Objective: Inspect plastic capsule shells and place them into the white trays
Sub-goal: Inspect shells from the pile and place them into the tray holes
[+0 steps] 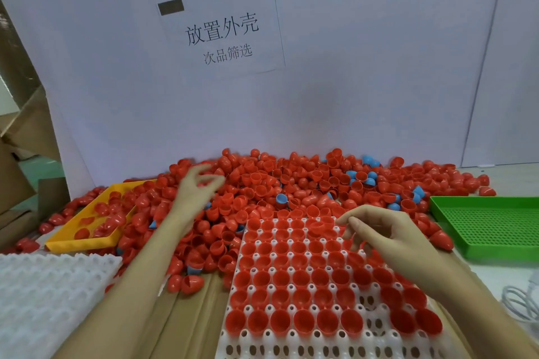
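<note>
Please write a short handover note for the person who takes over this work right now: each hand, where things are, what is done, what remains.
Left hand: over the pile of shells, fingers loosely curled; blurred, no shell visibly held.
Right hand: over the far right part of the white tray, fingers relaxed; a grip cannot be seen.
Done: most tray pockets hold red shells, open side up.
Left: the nearest row and a few pockets on the right are empty. A spare white tray waits at left. Yellow tray holds some red shells; green tray holds none.
</note>
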`<action>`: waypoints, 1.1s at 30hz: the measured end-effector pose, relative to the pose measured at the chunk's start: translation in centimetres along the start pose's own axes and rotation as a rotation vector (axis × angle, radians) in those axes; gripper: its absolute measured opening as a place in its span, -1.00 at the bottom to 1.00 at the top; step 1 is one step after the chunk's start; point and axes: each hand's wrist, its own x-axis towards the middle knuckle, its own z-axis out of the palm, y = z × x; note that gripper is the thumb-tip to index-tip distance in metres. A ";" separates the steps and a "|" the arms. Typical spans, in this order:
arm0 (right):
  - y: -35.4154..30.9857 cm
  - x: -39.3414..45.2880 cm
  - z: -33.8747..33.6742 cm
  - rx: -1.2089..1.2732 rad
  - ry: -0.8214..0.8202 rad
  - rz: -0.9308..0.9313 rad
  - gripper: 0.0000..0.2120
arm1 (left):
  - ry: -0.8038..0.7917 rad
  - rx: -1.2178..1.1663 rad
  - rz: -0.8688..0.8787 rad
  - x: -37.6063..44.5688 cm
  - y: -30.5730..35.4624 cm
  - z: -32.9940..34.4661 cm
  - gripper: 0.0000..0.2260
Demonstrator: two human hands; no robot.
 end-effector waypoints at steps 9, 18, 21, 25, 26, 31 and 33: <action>0.7 0.0 0.3 -0.062 -0.014 -0.005 -0.75 | -0.070 0.722 0.336 -2.9 -2.8 3.1 -0.71; 0.2 -0.2 0.3 -0.026 -0.015 0.010 -0.76 | -0.054 0.358 0.519 -7.7 0.8 2.8 -0.70; -0.4 -0.5 0.3 0.046 -0.020 0.018 -0.78 | -0.181 0.189 0.507 -11.1 2.3 4.2 -0.68; -1.2 -0.9 0.6 0.130 -0.054 0.030 -0.80 | -0.386 0.009 0.419 -14.7 3.3 6.7 -0.65; -1.3 -1.0 0.7 0.136 -0.075 0.031 -0.78 | -0.394 0.023 0.431 -15.2 3.2 6.9 -0.64; -1.1 -1.2 1.2 0.098 -0.209 0.032 -0.76 | -0.480 0.161 0.563 -16.2 2.1 7.2 -0.73; -1.1 -1.3 1.7 0.077 -0.241 0.007 -0.75 | -0.520 0.147 0.573 -16.6 2.1 7.3 -0.73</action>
